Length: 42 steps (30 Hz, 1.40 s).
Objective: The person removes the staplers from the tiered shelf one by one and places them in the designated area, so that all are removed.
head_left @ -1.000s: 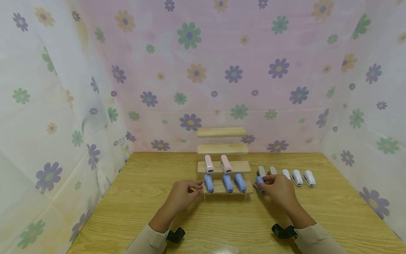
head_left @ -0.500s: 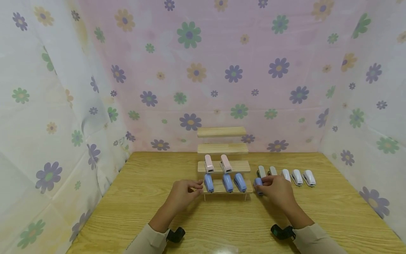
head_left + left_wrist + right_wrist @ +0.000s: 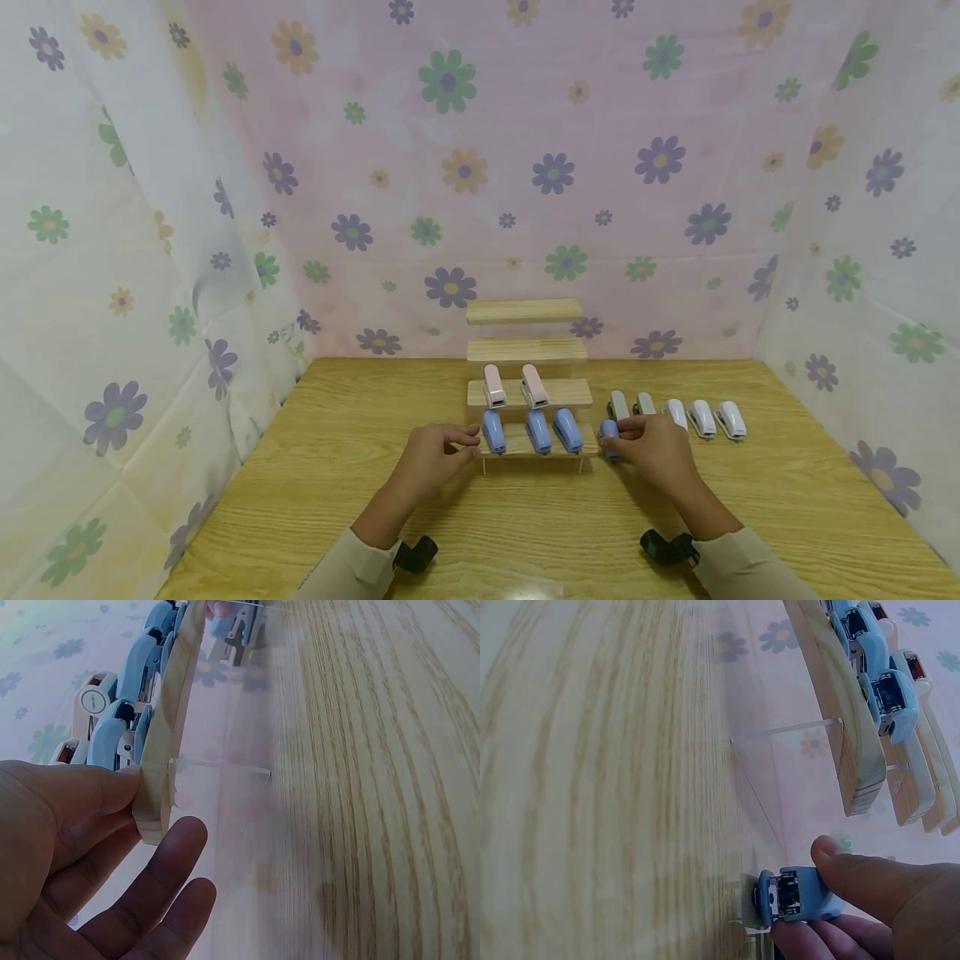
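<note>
My left hand pinches the left end of the lowest shelf on a stepped wooden rack; in the left wrist view the thumb lies at the shelf's end, with other fingers spread below. Three blue staplers stand on that shelf, a gap between the left one and the other two. To the right of the rack, my right hand holds another blue stapler between thumb and fingers, low over the table. Two pink staplers sit on the second shelf.
Behind the right hand, two grey-green staplers and three white staplers stand in a row on the wood-grain table. The rack's two upper shelves bear nothing. A flowered cloth encloses the back and sides.
The blue stapler in my right hand has turned straighter and shifted slightly left and toward me, the hand moving left with it. My left hand stays at the shelf end.
</note>
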Tool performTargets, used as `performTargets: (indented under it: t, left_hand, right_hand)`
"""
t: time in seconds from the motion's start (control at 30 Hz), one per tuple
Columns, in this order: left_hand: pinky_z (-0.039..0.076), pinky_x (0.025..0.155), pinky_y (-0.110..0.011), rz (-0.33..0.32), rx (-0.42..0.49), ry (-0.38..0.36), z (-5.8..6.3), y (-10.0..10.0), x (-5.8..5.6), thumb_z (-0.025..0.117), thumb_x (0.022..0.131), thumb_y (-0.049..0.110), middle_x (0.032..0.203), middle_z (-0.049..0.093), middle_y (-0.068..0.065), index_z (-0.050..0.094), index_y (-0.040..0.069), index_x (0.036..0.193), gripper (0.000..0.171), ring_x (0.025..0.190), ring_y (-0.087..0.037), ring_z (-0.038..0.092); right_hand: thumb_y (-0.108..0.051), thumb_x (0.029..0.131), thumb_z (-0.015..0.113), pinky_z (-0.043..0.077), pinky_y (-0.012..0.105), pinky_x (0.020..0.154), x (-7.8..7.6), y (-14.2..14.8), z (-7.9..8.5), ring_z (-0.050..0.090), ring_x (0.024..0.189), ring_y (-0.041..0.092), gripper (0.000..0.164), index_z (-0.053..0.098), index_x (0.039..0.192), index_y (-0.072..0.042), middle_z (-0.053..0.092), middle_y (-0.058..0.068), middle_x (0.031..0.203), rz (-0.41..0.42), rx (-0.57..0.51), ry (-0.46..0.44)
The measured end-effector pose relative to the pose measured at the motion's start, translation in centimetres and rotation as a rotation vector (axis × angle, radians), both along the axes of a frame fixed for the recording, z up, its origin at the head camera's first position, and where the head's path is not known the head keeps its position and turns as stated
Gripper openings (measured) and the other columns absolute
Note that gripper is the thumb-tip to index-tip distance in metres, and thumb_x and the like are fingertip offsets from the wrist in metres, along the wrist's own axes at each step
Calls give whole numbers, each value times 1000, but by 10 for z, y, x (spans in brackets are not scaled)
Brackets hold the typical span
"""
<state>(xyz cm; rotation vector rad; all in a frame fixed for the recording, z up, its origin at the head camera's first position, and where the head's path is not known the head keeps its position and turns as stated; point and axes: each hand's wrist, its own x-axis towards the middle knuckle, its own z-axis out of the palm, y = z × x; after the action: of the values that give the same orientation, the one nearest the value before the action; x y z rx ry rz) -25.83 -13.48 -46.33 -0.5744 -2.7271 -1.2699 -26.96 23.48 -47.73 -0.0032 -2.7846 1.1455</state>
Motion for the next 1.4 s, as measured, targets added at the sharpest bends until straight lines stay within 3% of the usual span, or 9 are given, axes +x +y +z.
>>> performTargets:
  t: [0.3,1.03,1.4]
  left_hand:
    - [58,75,-24,-4,3,-1,-1,-1,1,76,96,19,127,74,2,83,10,108,16,106,-23,72]
    - [58,76,-23,-9,10,-9,-1,-1,0,76,96,20,128,74,1,83,10,107,16,110,-24,72]
    - [58,75,-23,-3,6,-16,2,-1,1,75,97,20,129,73,2,82,10,108,17,105,-22,73]
  right_hand:
    - [-40,83,87,56,31,63,2,0,3,73,82,19,50,78,115,-3,79,7,96,2,20,-18]
    - [-48,84,85,55,32,60,0,2,2,72,80,18,54,77,117,-5,79,8,99,12,52,-36]
    - [-41,89,82,55,31,59,2,1,12,70,78,17,53,73,125,-3,77,11,102,10,81,-10]
